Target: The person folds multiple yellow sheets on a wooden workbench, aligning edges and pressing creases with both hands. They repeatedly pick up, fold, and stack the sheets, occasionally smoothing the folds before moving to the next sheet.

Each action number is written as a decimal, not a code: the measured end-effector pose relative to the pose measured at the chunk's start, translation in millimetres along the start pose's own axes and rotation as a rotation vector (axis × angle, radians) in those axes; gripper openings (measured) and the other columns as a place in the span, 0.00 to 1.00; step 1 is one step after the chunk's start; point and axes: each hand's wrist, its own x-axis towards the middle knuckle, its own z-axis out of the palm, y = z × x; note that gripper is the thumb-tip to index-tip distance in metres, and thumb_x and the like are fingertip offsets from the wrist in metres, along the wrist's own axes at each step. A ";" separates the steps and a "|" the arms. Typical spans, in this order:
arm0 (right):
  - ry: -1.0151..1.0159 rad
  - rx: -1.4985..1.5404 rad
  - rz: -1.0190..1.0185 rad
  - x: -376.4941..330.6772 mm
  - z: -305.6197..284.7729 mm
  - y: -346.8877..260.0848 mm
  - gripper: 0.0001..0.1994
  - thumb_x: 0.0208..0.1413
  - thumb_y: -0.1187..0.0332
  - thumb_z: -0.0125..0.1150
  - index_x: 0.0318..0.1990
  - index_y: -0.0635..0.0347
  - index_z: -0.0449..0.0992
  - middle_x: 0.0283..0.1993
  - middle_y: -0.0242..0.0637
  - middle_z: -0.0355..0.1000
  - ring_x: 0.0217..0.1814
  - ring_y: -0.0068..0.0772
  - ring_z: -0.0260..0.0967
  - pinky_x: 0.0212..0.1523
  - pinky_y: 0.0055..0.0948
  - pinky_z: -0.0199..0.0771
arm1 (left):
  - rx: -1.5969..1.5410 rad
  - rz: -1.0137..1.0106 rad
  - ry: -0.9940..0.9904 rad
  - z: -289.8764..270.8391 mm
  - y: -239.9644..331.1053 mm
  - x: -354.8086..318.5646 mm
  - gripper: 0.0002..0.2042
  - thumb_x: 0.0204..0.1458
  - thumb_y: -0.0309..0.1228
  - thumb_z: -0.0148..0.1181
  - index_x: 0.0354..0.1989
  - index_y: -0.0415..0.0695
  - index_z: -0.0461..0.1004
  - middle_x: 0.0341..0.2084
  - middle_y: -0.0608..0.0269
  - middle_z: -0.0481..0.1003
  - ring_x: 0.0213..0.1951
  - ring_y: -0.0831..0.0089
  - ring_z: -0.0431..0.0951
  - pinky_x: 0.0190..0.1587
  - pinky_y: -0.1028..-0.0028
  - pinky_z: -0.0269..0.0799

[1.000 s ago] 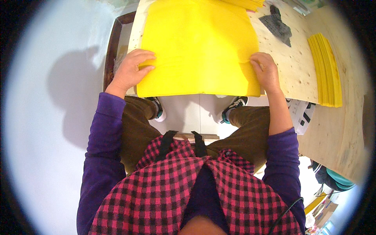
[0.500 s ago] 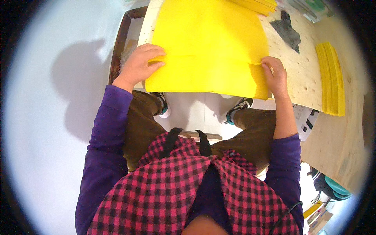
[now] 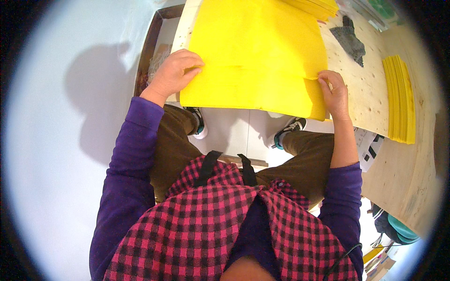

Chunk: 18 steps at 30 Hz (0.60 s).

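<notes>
A large yellow cloth sheet [image 3: 258, 51], felt-like in look, lies over the wooden table, its near end reaching to the table's front edge. A crease runs across it between my hands, and the near strip looks folded. At the left edge, my left hand [image 3: 176, 70] grips the cloth with thumb and fingers close together. My right hand [image 3: 335, 91] pinches the right edge at the end of the crease, where a small corner lifts. The cloth hides the table beneath it.
A stack of folded yellow cloths [image 3: 399, 100] stands at the table's right side; more yellow cloths [image 3: 314, 5] lie at the far end. A dark grey rag [image 3: 348, 40] rests on the wooden table [image 3: 370, 89]. Left of the table is a dark brown frame [image 3: 144, 56] beside a pale wall.
The whole view has shifted a little, placing the table and hands slightly farther right. Both hands keep their grip at the cloth's edges, and the fold looks much the same.
</notes>
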 end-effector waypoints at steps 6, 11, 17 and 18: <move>-0.006 -0.025 0.019 -0.6 0.1 -0.8 0.05 0.50 0.77 0.59 0.35 0.63 0.74 0.39 0.43 0.73 0.45 0.45 0.69 0.48 0.34 0.70 | -0.006 -0.043 0.012 0.8 -1.1 -0.3 0.07 0.48 0.24 0.60 0.36 0.38 0.78 0.35 0.55 0.76 0.41 0.60 0.75 0.47 0.67 0.72; -0.017 -0.019 0.012 0.8 -1.2 0.0 0.05 0.50 0.77 0.59 0.36 0.63 0.74 0.39 0.42 0.73 0.45 0.44 0.69 0.48 0.34 0.70 | 0.021 0.022 0.025 1.4 -1.5 1.8 0.07 0.49 0.25 0.59 0.36 0.39 0.78 0.35 0.56 0.76 0.41 0.60 0.75 0.46 0.68 0.72; 0.006 -0.012 0.006 -0.3 0.1 1.3 0.05 0.50 0.77 0.59 0.36 0.63 0.74 0.39 0.42 0.73 0.44 0.44 0.70 0.46 0.33 0.70 | 0.031 0.065 0.032 2.1 -4.7 1.1 0.07 0.49 0.24 0.59 0.36 0.39 0.77 0.34 0.56 0.76 0.40 0.60 0.75 0.45 0.68 0.72; 0.003 -0.017 -0.001 -0.4 0.2 1.3 0.05 0.50 0.77 0.59 0.36 0.63 0.74 0.39 0.42 0.73 0.44 0.44 0.70 0.46 0.33 0.71 | 0.038 0.071 0.034 2.2 -5.0 1.1 0.06 0.49 0.24 0.59 0.35 0.39 0.77 0.34 0.56 0.76 0.40 0.60 0.75 0.45 0.68 0.72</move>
